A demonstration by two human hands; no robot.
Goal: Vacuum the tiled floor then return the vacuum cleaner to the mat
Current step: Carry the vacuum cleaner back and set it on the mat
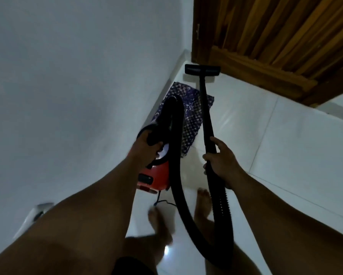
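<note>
a: where the fingers curl, what do they hold?
b: on the left hand [146, 147], the fingers wrap the black curved carry handle [153, 135] of the red canister vacuum cleaner [156, 175]. grip closed, full wrap. on the right hand [221, 157], fingers and thumb close round the black rigid wand tube [205, 108] at its lower end, where it meets the black ribbed flexible hose [220, 205].

a: position of the canister?
b: it hangs under the left hand, over the white tiled floor [285, 145], at the near end of the purple patterned fabric mat [192, 114]. whether its base touches floor or mat cannot be determined; the arm hides it.

a: hose routing?
b: from the right hand it loops down toward the person, back up past the canister, and arches over the mat to the front of the canister. a thin black power cord [164, 202] trails on the tiles behind the canister.

a: floor head?
b: black flat floor nozzle [202, 70], at the far end of the wand, just beyond the mat, near the brown wooden slatted door [275, 40].

a: surroundings?
b: mat lies along the plain white wall [77, 76]. two bare feet [203, 203] stand on the tiles, the left one blurred.
</note>
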